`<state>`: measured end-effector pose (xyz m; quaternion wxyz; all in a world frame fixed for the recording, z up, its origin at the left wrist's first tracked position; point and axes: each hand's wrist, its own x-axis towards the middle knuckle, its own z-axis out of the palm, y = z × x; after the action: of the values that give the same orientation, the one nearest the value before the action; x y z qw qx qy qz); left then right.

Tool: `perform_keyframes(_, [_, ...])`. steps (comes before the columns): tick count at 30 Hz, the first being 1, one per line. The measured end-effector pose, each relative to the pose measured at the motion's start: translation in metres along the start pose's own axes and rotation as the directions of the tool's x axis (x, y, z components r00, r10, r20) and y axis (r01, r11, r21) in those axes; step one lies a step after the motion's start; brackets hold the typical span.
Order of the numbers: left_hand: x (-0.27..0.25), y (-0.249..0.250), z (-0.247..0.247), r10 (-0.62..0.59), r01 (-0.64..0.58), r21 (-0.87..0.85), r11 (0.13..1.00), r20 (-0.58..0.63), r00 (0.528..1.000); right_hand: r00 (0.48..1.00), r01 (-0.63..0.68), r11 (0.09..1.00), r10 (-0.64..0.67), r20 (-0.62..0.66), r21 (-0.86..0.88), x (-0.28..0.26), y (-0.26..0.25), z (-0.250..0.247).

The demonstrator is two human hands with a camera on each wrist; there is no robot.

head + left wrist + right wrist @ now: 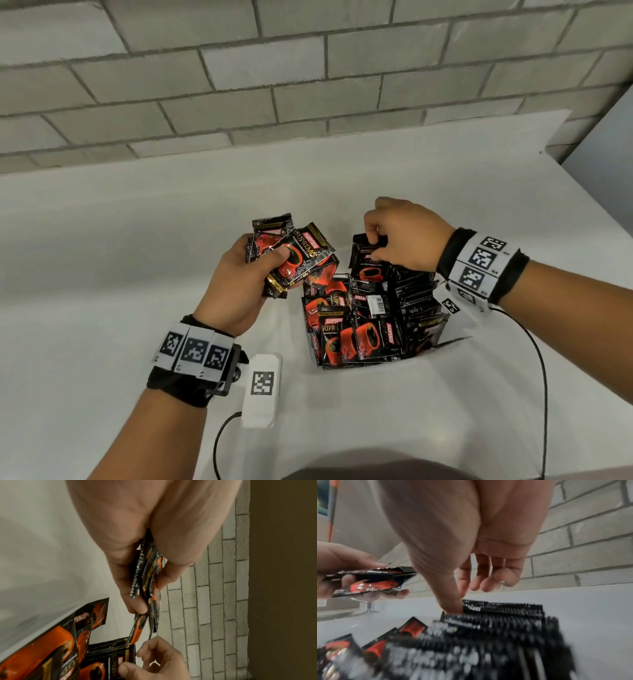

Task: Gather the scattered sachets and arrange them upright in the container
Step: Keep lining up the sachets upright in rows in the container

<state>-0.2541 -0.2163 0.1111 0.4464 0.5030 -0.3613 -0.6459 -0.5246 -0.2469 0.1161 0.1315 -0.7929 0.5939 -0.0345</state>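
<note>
White surface: tabletop point(137, 257) beneath both hands; grey brick wall point(239, 68) behind it.
Left wristband: black strap with printed square markers point(193, 353); white marker block point(262, 390) just beside it, cable attached.
Left hand point(236, 291): raised above the tabletop, fingers and thumb curled round a fanned bundle of sachets point(291, 253); thumb pressed on the front sachet.
Bundle, left wrist view: sachet edges point(147, 582) clamped between thumb and fingers, lower ends hanging free of the grip.
Container point(455, 339): clear-walled, to the right of the left hand and under the right hand; wall edges faint.
Container contents: front sachets point(359, 335) leaning and overlapping, printed faces toward the camera; rear row point(416, 291) standing on edge, packed close.
Right hand point(404, 236): above the rear of the container, thumb and forefinger pinching the top of one upright sachet point(368, 263); remaining fingers loosely curled.
Right wrist view: thumb tip point(453, 605) touching the serrated top edge of the row point(503, 608); nearer sachets blurred.
Right wristband: black strap with markers point(483, 263), cable trailing toward the near table edge.
</note>
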Motion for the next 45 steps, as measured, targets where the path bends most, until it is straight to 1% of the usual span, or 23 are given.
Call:
perform_keyframes(3, [0.000, 0.002, 0.005, 0.016, -0.017, 0.009, 1.000, 0.028, 0.999, 1.000, -0.006, 0.999, 0.005, 0.023, 0.043, -0.003, 0.000, -0.012])
perform_keyframes(5, [-0.001, 0.003, 0.009, 0.020, -0.021, 0.008, 1.000, 0.076, 0.997, 0.998, 0.020, 0.979, -0.008, -0.062, 0.203, -0.009, -0.006, -0.025])
perform_keyframes(7, [-0.004, 0.005, 0.016, 0.017, -0.018, 0.005, 1.000, 0.141, 0.990, 0.987, 0.036, 0.905, 0.033, -0.156, 0.424, -0.018, -0.019, -0.039])
perform_keyframes(8, [-0.005, 0.006, 0.020, 0.018, -0.019, 0.004, 1.000, 0.168, 0.986, 0.989, 0.032, 0.858, 0.046, -0.137, 0.513, -0.022, -0.026, -0.044])
perform_keyframes(11, [-0.007, 0.011, 0.039, 0.038, -0.029, -0.044, 0.999, 0.221, 0.975, 0.994, -0.055, 0.736, -0.022, 0.105, 0.674, -0.031, -0.046, -0.049])
perform_keyframes(12, [-0.007, 0.012, 0.046, 0.041, -0.025, -0.073, 0.997, 0.238, 0.970, 0.988, -0.068, 0.681, -0.057, 0.145, 0.729, -0.034, -0.051, -0.047])
perform_keyframes(13, [-0.007, 0.012, 0.054, 0.037, -0.014, -0.092, 0.996, 0.252, 0.967, 0.989, -0.059, 0.643, -0.068, 0.133, 0.764, -0.035, -0.054, -0.045])
perform_keyframes(14, [-0.007, 0.012, 0.061, 0.023, 0.003, -0.102, 0.995, 0.255, 0.967, 0.994, -0.042, 0.630, -0.054, 0.098, 0.776, -0.036, -0.056, -0.043])
perform_keyframes(16, [-0.007, 0.011, 0.072, -0.008, 0.033, -0.093, 0.995, 0.258, 0.966, 0.999, -0.031, 0.596, 0.000, 0.038, 0.803, -0.034, -0.054, -0.038])
perform_keyframes(18, [-0.003, 0.011, 0.077, -0.012, 0.013, -0.002, 1.000, 0.280, 0.960, 0.999, -0.028, 0.563, 0.049, 0.001, 0.826, -0.032, -0.046, -0.037])
perform_keyframes(20, [0.004, 0.014, 0.075, 0.019, -0.084, 0.217, 0.972, 0.287, 0.958, 0.993, -0.023, 0.637, 0.104, -0.056, 0.770, -0.029, -0.030, -0.039])
perform_keyframes(21, [0.007, 0.016, 0.071, 0.044, -0.151, 0.350, 0.924, 0.296, 0.954, 0.987, -0.036, 0.680, 0.140, -0.082, 0.733, -0.029, -0.020, -0.040])
perform_keyframes(22, [0.009, 0.016, 0.066, 0.069, -0.224, 0.477, 0.850, 0.321, 0.945, 0.977, -0.057, 0.711, 0.184, -0.108, 0.701, -0.029, -0.011, -0.041])
perform_keyframes(23, [0.010, 0.015, 0.062, 0.079, -0.304, 0.585, 0.752, 0.377, 0.923, 0.966, -0.077, 0.736, 0.221, -0.131, 0.673, -0.029, -0.002, -0.041])
perform_keyframes(24, [0.009, 0.012, 0.059, 0.050, -0.384, 0.679, 0.626, 0.457, 0.888, 0.962, -0.094, 0.758, 0.236, -0.137, 0.645, -0.029, 0.003, -0.040])
perform_keyframes(25, [0.007, 0.007, 0.058, -0.027, -0.461, 0.749, 0.475, 0.536, 0.844, 0.967, -0.109, 0.788, 0.225, -0.119, 0.606, -0.030, 0.006, -0.039])
perform_keyframes(26, [0.005, -0.001, 0.057, -0.125, -0.534, 0.780, 0.326, 0.596, 0.793, 0.979, -0.119, 0.831, 0.190, -0.076, 0.544, -0.031, 0.007, -0.037])
perform_keyframes(28, [0.001, -0.017, 0.062, -0.293, -0.642, 0.760, 0.104, 0.640, 0.710, 0.992, -0.126, 0.910, 0.118, 0.046, 0.396, -0.029, 0.002, -0.031])
perform_keyframes(30, [-0.001, -0.029, 0.069, -0.375, -0.697, 0.715, -0.061, 0.630, 0.679, 0.988, -0.128, 0.938, 0.094, 0.121, 0.321, -0.022, -0.002, -0.025])
perform_keyframes(32, [0.000, -0.035, 0.075, -0.415, -0.708, 0.683, -0.182, 0.599, 0.685, 0.983, -0.151, 0.940, 0.109, 0.150, 0.305, -0.014, -0.002, -0.022])
perform_keyframes(34, [0.002, -0.039, 0.078, -0.425, -0.696, 0.672, -0.252, 0.570, 0.703, 0.976, -0.185, 0.932, 0.137, 0.170, 0.311, -0.007, -0.003, -0.022])
perform_keyframes(39, [0.006, -0.045, 0.088, -0.455, -0.646, 0.678, -0.352, 0.479, 0.751, 0.978, -0.178, 0.928, 0.129, 0.165, 0.328, -0.004, -0.005, -0.023])
perform_keyframes(45, [0.009, -0.048, 0.091, -0.467, -0.614, 0.696, -0.371, 0.432, 0.772, 0.980, -0.176, 0.904, 0.126, 0.152, 0.390, -0.008, -0.004, -0.021])
